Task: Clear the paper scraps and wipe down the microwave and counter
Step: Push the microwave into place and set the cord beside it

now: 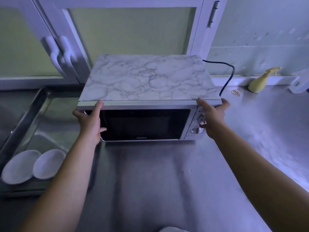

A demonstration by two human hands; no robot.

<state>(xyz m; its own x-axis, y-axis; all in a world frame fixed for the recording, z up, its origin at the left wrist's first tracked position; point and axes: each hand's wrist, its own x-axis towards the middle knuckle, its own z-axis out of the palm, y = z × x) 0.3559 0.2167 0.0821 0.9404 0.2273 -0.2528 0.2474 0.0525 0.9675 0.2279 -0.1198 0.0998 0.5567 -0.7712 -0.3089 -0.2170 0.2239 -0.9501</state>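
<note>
A silver microwave [147,124] with a marble-patterned top [150,77] stands on the steel counter [167,173], its dark door closed. My left hand [91,121] holds its front left corner, one finger up on the top edge and the thumb on the door. My right hand [211,116] holds the front right corner over the control knobs, fingers wrapped round the side. No paper scraps show on the counter or on the microwave. A white object [168,229] peeks in at the bottom edge; I cannot tell what it is.
A steel sink [33,104] on the left holds two white plates [33,164]. A black cord [228,77] runs behind the microwave. A yellow spray bottle [260,81], rubber bands [235,92] and a white item [299,82] lie at the back right. Cabinet doors [55,52] stand behind.
</note>
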